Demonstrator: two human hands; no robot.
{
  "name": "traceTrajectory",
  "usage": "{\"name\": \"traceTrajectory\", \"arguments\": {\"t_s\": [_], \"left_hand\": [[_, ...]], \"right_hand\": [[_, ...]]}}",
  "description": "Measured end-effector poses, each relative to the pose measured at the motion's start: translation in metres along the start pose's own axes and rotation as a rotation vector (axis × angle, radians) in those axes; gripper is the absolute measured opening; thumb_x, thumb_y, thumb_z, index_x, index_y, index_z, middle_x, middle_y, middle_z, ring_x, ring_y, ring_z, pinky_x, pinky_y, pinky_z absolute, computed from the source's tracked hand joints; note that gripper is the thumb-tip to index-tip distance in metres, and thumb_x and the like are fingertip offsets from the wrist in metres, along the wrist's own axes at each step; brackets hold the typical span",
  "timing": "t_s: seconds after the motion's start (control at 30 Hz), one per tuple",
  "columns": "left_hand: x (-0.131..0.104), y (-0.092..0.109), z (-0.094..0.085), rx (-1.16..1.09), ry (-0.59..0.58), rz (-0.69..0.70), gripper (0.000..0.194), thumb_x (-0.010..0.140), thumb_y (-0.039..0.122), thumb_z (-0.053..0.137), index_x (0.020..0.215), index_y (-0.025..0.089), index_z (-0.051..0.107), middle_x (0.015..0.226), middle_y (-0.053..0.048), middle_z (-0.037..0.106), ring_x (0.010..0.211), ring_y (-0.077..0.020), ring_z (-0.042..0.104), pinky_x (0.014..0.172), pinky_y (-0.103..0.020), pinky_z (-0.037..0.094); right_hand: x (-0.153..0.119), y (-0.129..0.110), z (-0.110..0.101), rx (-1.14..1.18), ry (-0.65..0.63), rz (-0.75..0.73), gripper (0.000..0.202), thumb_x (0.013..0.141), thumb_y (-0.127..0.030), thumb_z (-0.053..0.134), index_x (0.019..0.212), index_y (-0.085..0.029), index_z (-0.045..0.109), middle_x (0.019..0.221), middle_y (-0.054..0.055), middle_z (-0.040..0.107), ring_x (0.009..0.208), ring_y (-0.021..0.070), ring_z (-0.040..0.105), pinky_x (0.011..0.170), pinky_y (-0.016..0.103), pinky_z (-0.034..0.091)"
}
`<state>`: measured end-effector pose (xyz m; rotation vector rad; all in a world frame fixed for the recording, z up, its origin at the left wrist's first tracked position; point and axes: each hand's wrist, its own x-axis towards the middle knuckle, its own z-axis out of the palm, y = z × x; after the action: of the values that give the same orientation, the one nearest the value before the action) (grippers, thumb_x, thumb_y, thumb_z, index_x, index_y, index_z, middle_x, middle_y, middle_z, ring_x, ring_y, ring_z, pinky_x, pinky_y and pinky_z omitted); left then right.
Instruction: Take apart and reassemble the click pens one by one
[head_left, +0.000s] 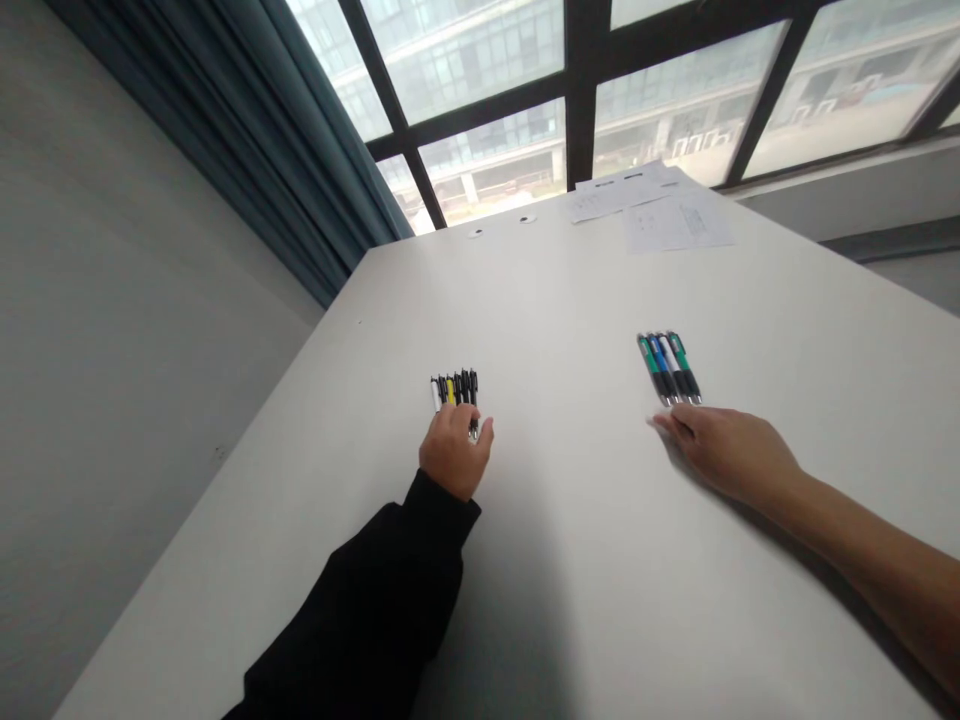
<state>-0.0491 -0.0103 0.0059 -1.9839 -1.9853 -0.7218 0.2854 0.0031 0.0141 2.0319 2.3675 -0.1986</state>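
My left hand (455, 452), in a black sleeve, lies palm down over the lower part of a row of pens (451, 390). Its fingers rest on them, and the thumb stands apart to the right. White, yellow and black barrels show beyond the fingers; the rest is covered. Farther right, my right hand (731, 448), with a bare forearm, rests low on the table. Its fingers stretch left along the near ends of a second row of pens (666, 365), green, blue and white with black grips. The thumb side appears to touch those ends. These pens lie side by side, slightly slanted.
Both rows lie on a wide white table (555, 320). Printed papers (679, 220) lie at its far edge, with two small whitish items (528, 219) left of them. Behind stand a dark-framed window (581, 100) and a blue curtain (300, 130); a grey wall (135, 350) runs along the left.
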Motion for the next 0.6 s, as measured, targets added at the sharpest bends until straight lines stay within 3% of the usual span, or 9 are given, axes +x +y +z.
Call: {"name": "traceTrajectory", "arguments": {"t_s": [0.2,0.4,0.6], "left_hand": [[0.001,-0.008,0.005,0.127,-0.068,-0.020,0.018,0.087,0.035,0.065,0.091,0.019,0.070,0.091,-0.010,0.065,0.083,-0.0258,0.060,0.072,-0.035,0.047],[0.002,-0.015,0.009,0.100,-0.053,0.038,0.018,0.086,0.032,0.063,0.084,0.019,0.075,0.083,-0.011,0.065,0.081,-0.0284,0.059,0.072,-0.039,0.047],[0.003,-0.013,0.008,0.052,-0.099,0.001,0.015,0.085,0.030,0.064,0.082,0.019,0.075,0.084,-0.012,0.065,0.084,-0.0296,0.059,0.077,-0.041,0.048]], "right_hand": [[0.000,0.004,0.002,0.010,0.009,-0.027,0.043,0.102,-0.049,0.038,0.083,-0.021,0.063,0.082,0.009,0.074,0.068,0.0239,0.066,0.054,0.030,0.023],[0.000,0.009,0.009,0.047,0.083,-0.072,0.046,0.100,-0.052,0.037,0.078,-0.021,0.063,0.074,0.008,0.072,0.062,0.0229,0.063,0.052,0.030,0.023],[-0.001,0.010,0.009,0.067,0.095,-0.112,0.048,0.100,-0.053,0.037,0.075,-0.021,0.062,0.072,0.007,0.070,0.061,0.0217,0.061,0.053,0.030,0.024]]}}
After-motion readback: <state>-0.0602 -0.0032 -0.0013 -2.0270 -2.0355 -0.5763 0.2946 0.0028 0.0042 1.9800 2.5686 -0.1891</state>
